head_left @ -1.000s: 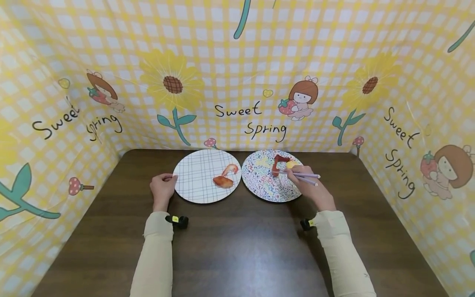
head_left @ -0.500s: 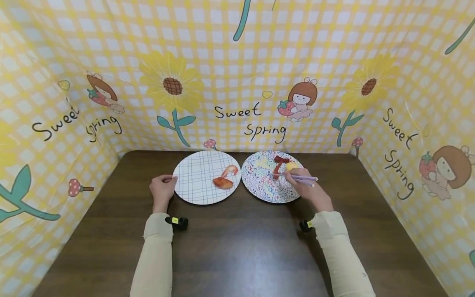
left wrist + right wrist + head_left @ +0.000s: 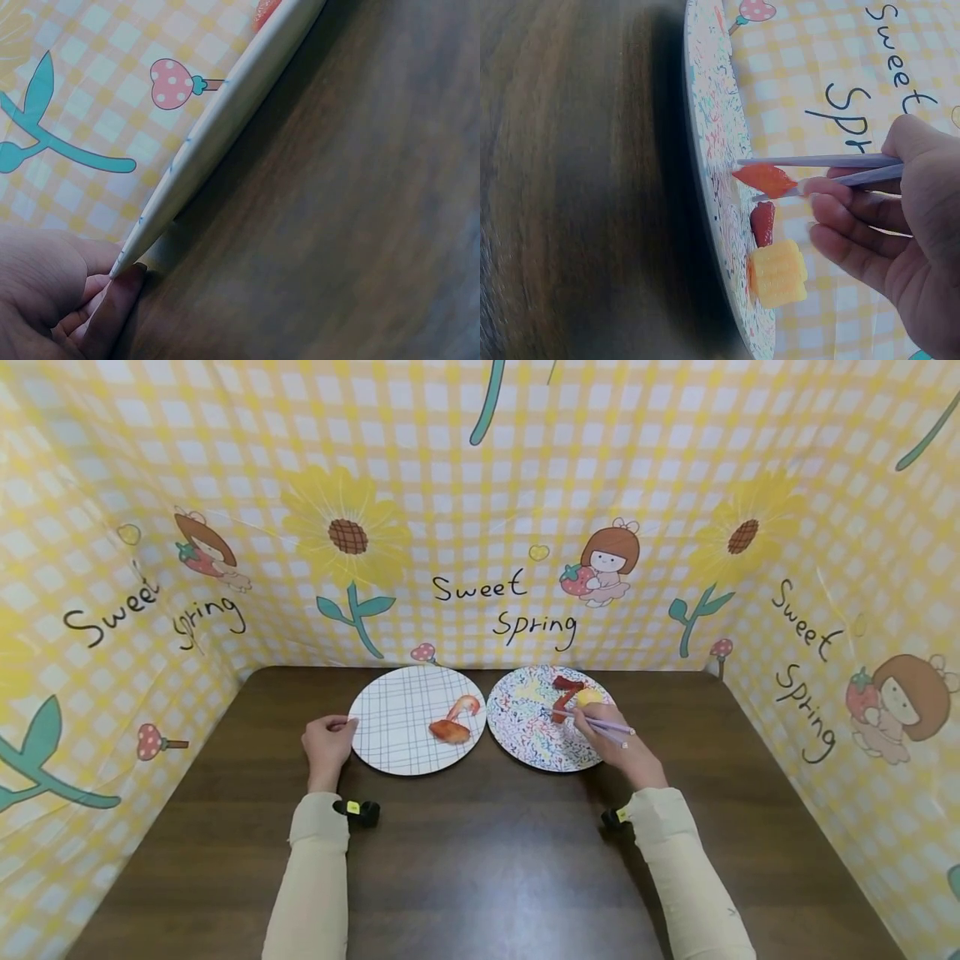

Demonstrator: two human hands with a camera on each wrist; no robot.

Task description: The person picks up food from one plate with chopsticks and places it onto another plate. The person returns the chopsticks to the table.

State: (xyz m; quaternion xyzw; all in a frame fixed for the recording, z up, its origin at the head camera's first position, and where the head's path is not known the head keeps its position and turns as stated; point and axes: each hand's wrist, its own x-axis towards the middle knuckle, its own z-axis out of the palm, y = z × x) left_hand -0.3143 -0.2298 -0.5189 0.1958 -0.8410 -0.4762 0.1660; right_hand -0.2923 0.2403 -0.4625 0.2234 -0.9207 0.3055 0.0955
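My left hand [image 3: 327,747] pinches the left rim of a round white plate [image 3: 390,718] with blue grid lines; the left wrist view shows thumb and fingers at its edge. A shrimp [image 3: 468,703] and a browned chicken wing [image 3: 450,732] lie on that plate. In my right hand [image 3: 621,745] is a pair of pale purple chopsticks [image 3: 832,160]. Their tips straddle an orange-red piece of food [image 3: 765,181] over the speckled plate [image 3: 525,743]. Close to it are a dark red strip [image 3: 763,223] and a yellow corn piece [image 3: 778,274], partly hidden by my hand in the head view.
Both plates stand side by side near the back edge of a dark wooden table [image 3: 450,860]. A yellow checked cloth [image 3: 480,510] with printed flowers and figures rises behind and on both sides. A black wrist camera [image 3: 363,813] sits at each cuff.
The red piece at the chopstick tips has swung from upright to slanted on the speckled plate. My right hand has shifted slightly left and nearer. The left hand keeps its place at the rim.
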